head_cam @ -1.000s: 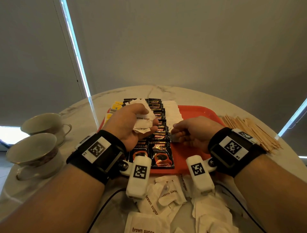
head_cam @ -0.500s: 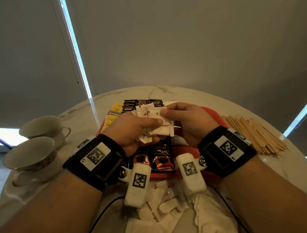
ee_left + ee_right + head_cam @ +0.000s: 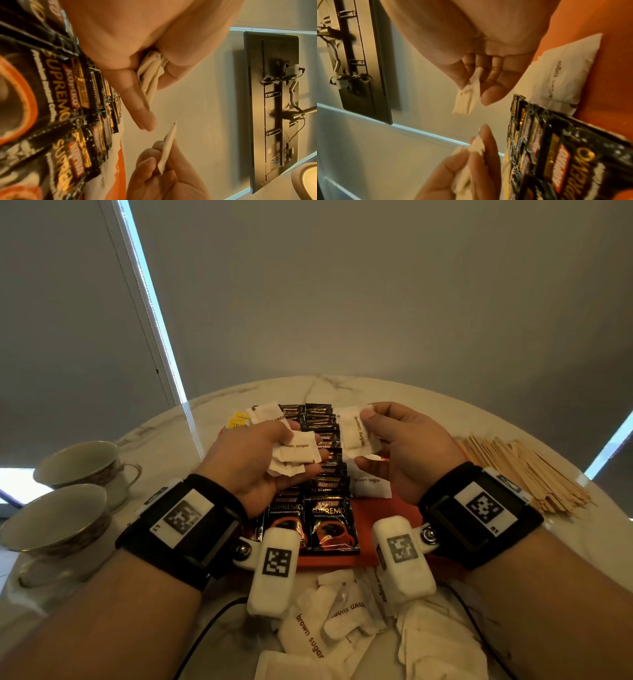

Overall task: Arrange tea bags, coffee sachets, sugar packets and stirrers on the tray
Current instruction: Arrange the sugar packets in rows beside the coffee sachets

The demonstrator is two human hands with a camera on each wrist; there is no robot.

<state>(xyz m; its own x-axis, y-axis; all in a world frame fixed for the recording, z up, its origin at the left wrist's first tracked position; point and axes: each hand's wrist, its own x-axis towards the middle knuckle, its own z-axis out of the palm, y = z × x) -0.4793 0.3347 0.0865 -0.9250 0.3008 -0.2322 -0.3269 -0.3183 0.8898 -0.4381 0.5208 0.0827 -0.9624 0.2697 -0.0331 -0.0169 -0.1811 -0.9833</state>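
Loose brown sugar packets (image 3: 317, 625) heaped nearest on the desk (image 3: 342, 386). Beyond, over the red tray (image 3: 383, 508): left hand (image 3: 253, 460) clutching a crumpled bunch of packets (image 3: 294, 455), right hand (image 3: 404, 450) pinching one packet (image 3: 358, 433) upright. Coffee sachets (image 3: 330, 518) in rows below. Stirrers (image 3: 520, 470) off right.

Non-task items: two cups, one monitor.
Cups (image 3: 73, 474) sit together at the worktop's (image 3: 329, 390) left edge; monitor (image 3: 272, 108) mounted on the wall.
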